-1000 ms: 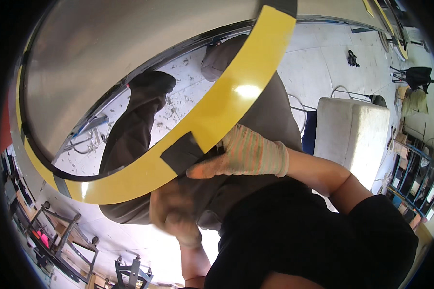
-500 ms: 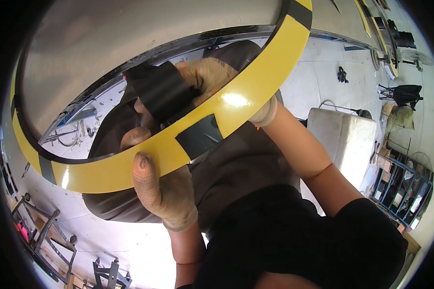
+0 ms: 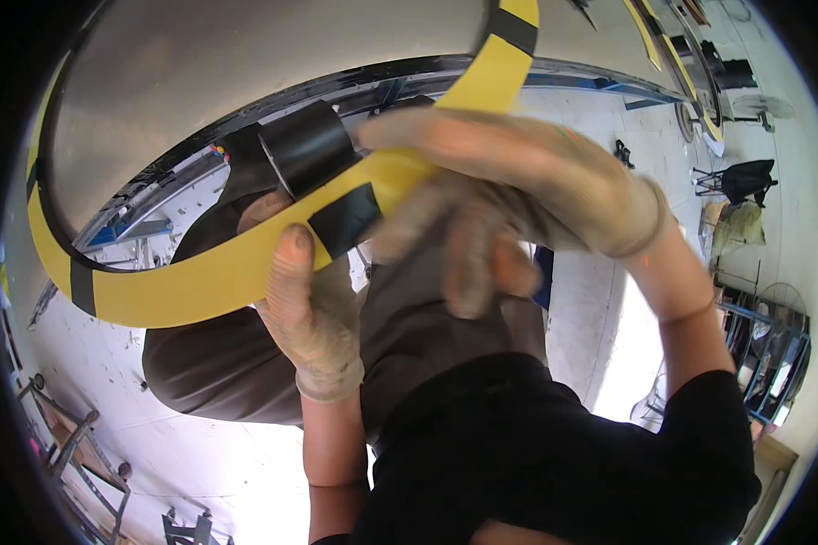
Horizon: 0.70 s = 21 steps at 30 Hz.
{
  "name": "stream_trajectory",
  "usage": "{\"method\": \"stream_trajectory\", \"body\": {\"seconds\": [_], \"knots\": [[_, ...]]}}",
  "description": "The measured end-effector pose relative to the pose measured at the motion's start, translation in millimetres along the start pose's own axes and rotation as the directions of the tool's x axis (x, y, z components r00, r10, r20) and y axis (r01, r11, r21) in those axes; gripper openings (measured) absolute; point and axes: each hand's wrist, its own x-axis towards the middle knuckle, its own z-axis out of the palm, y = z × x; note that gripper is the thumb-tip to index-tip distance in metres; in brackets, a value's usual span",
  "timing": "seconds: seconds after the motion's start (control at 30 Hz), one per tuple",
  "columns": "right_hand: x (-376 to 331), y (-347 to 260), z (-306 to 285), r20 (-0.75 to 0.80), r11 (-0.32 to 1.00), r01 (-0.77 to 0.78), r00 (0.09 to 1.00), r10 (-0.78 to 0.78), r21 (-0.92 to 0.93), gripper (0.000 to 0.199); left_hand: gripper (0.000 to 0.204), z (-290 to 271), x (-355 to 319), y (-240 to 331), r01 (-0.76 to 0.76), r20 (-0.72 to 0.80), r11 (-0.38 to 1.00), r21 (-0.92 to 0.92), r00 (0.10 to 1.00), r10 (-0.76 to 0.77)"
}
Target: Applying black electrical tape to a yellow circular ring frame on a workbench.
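Note:
A curved yellow ring-like band (image 3: 182, 288) with black patches spans the view in front of my lap. My left hand (image 3: 309, 318), in a pale knitted glove, is closed on its near edge, thumb on the front face. The left fingertips show behind the band. Beside them is a wide black cylinder (image 3: 309, 150) that looks like a roll of tape. My gloved right hand (image 3: 545, 182) lies across the band to the right of a black patch (image 3: 344, 221). Motion blurs it, but its fingers appear spread; any contact with the band is unclear.
A large grey panel (image 3: 273, 41) with a dark edge stands beyond the band. Metal frames on casters (image 3: 73, 436) are at the lower left. To the right are a blue rack (image 3: 768, 354), a black folding stool (image 3: 741, 180) and a fan (image 3: 762, 105).
My right hand has come out from behind the band and moved across its front. The band has shifted slightly left; my left hand keeps its hold. The black cylinder shows more plainly.

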Motion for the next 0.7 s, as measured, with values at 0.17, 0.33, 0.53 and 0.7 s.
{"method": "stream_trajectory", "body": {"seconds": [0.17,0.33,0.53,0.7], "knots": [[74.2,-29.9,31.5,0.250,0.982,-0.053,0.968,0.006,0.180,0.043,0.051,-12.7,8.8,-4.0,-0.069,0.123,0.997,0.018,0.990,0.066],[-11.5,-14.7,46.9,0.046,0.958,-0.014,0.999,0.028,-0.286,0.044,0.043,-18.4,11.7,-15.3,-0.377,0.125,0.827,0.417,0.925,0.358],[9.8,85.3,33.1,-0.145,0.945,-0.257,0.962,0.230,-0.205,0.060,0.041,-15.6,17.6,-11.0,-0.243,0.127,0.962,0.122,0.965,0.228],[121.7,104.0,-36.8,0.016,0.728,0.401,0.881,-0.473,-0.556,0.044,0.042,-8.7,9.0,1.1,-0.119,-0.013,0.982,0.144,0.992,0.123]]}}
